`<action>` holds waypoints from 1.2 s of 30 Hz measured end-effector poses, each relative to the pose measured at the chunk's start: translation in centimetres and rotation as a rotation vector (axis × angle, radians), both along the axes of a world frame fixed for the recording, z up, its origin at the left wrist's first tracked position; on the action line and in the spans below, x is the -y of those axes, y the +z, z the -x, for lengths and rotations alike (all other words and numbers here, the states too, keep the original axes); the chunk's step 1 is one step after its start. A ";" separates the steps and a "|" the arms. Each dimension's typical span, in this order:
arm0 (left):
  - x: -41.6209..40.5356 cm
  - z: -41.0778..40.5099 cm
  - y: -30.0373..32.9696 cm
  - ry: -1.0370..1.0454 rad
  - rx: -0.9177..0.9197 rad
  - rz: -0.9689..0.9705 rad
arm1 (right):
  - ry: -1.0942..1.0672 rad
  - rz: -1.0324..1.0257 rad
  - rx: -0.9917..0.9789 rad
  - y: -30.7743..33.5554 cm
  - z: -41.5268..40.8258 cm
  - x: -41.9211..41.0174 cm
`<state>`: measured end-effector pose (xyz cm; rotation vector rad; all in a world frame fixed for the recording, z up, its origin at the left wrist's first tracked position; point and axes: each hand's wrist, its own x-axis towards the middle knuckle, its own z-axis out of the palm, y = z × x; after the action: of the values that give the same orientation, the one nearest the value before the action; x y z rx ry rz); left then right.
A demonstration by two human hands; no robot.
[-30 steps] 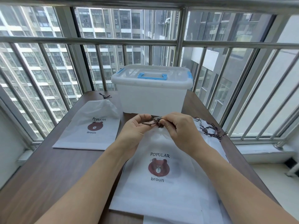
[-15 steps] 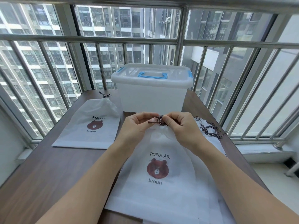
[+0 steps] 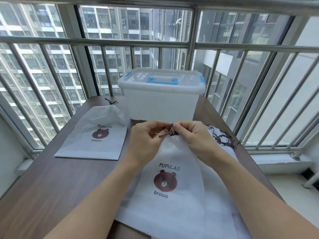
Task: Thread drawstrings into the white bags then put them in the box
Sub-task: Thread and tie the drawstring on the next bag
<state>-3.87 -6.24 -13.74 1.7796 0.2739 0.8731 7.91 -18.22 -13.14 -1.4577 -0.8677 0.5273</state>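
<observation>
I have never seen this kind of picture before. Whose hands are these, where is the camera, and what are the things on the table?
No machine here: a person works with two bare hands. The camera sits on the person's head and looks forward and down, so you see their own arms reaching out. The wide lens bends the window railings.

On the brown table stands a white plastic box with a blue handle; its lid is on. To the left lies a white bag with a bear picture, its cord already tied at the top. In front lies another bear bag. The left hand and the right hand pinch its dark drawstring at the bag's mouth. A bunch of spare cords lies to the right.
</observation>
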 end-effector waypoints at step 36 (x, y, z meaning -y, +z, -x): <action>-3.5 0.6 0.2 0.218 -0.199 -0.361 | -0.248 0.085 0.218 0.9 -1.7 1.0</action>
<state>-4.52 -2.73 -13.56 2.2088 0.4691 0.9437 9.66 -19.23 -12.23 -1.6958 -0.8261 0.2250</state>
